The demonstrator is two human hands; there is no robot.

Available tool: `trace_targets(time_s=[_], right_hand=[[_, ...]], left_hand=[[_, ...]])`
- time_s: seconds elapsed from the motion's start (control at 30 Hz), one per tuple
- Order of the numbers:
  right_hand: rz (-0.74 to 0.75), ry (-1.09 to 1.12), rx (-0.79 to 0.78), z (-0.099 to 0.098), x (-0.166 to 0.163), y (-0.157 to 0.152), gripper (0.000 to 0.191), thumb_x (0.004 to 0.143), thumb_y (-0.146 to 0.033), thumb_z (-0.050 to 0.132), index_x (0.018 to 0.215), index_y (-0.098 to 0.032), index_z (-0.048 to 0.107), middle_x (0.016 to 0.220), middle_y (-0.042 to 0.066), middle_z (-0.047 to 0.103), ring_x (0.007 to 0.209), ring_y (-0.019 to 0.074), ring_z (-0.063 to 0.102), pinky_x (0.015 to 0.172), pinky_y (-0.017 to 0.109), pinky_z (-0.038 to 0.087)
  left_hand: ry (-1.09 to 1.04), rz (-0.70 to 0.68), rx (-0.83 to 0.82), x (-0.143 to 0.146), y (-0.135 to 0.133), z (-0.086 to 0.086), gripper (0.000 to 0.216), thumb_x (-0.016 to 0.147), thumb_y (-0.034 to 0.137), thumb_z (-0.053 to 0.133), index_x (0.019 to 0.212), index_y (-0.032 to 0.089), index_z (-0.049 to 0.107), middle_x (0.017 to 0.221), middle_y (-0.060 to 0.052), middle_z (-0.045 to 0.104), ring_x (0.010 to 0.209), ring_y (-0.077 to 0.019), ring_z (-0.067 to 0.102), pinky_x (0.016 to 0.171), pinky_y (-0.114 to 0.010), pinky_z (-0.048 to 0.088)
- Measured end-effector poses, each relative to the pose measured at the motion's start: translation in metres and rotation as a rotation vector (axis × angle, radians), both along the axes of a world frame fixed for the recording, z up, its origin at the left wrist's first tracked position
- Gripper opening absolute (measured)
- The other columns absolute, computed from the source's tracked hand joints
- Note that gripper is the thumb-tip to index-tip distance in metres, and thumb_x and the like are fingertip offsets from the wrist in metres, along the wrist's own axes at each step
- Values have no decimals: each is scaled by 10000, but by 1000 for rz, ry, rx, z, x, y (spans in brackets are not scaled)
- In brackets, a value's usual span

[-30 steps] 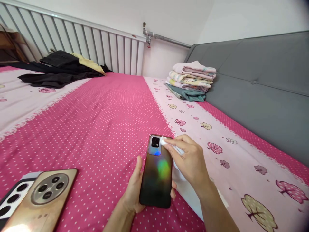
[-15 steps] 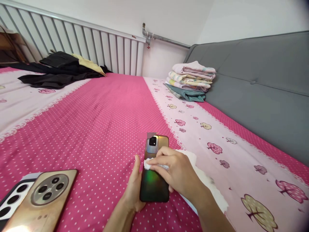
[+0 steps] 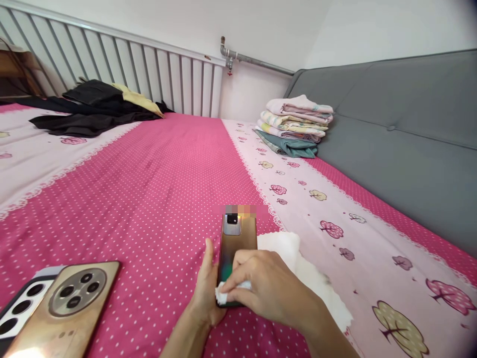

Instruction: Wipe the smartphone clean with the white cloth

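Observation:
A dark gold smartphone (image 3: 246,243), camera side up, is tilted in my left hand (image 3: 204,288). That hand grips its left edge, with the thumb pointing up and the fingers mostly hidden beneath. My right hand (image 3: 274,288) lies over the lower part of the phone. Its fingers pinch a small wad of white tissue (image 3: 221,294), pressed against the phone's lower left back. White tissue sheets (image 3: 324,283) lie on the bed beside my right forearm.
At the lower left, a gold phone (image 3: 87,318) overlaps a white-backed phone (image 3: 24,306). Folded cloths (image 3: 298,119) are stacked by the grey headboard (image 3: 395,99). Dark clothes (image 3: 93,107) lie near the radiator (image 3: 149,64). A pink dotted bedspread (image 3: 160,189) covers the bed.
My right hand has slid the tissue down the phone's back, from below the camera to its lower end. The phone has shifted slightly left; my left hand stays on it.

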State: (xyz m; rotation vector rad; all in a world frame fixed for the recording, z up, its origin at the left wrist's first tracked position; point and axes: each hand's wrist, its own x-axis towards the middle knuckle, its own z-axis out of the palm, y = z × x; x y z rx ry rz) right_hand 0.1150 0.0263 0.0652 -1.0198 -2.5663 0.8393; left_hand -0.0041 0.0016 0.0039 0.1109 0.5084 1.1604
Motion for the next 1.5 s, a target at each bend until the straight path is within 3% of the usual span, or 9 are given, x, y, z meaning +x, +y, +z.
trace_targets(time_s=[0.13,0.37,0.47,0.7,0.9,1.3,1.5], right_hand=[[-3,20,34,-1,-2,1,199,772,-175,683,851,-351,730,724,-65,606,630,88,559,594,207,410],[-281,208,279,-14,-5,17,171,832,-203,622,942,-292,718,801,-18,621,703,112,593,648,227,438],[-322,226,315,-16,-6,18,176,834,-199,611,957,-269,715,812,0,625,715,125,600,649,234,444],[-161,90,76,-8,-4,11,175,789,-206,657,904,-319,724,808,-42,641,692,111,590,654,240,427],[0,-20,-85,0,-1,1,172,735,-205,717,818,-355,735,739,-66,632,646,88,570,606,210,406],[-286,229,313,-10,-5,16,175,836,-207,621,959,-291,714,799,-14,626,693,107,598,652,221,458],[-304,267,360,-14,-8,15,168,841,-207,612,960,-271,712,806,-4,630,715,116,609,660,222,475]], left_hand=[[21,-5,-16,0,0,0,662,832,631,349,1065,84,641,827,-138,716,878,-272,666,835,-360,476],[107,-55,-33,4,-3,2,687,844,632,303,1102,78,618,867,-154,712,906,-284,659,850,-391,468],[111,-73,-11,5,-3,0,690,846,631,298,1120,78,608,891,-156,709,916,-286,656,854,-394,467],[121,-12,-75,5,-1,-1,693,831,632,349,1130,60,602,878,-163,709,899,-290,660,842,-384,474],[16,10,22,1,0,-1,667,838,623,349,1159,92,594,886,-136,713,877,-267,666,842,-357,472],[51,-29,-1,6,-2,5,657,868,592,294,1171,83,578,939,-158,703,912,-279,656,880,-393,448],[61,-14,23,6,-3,4,651,882,575,270,1229,93,536,988,-160,694,962,-283,641,908,-404,431]])
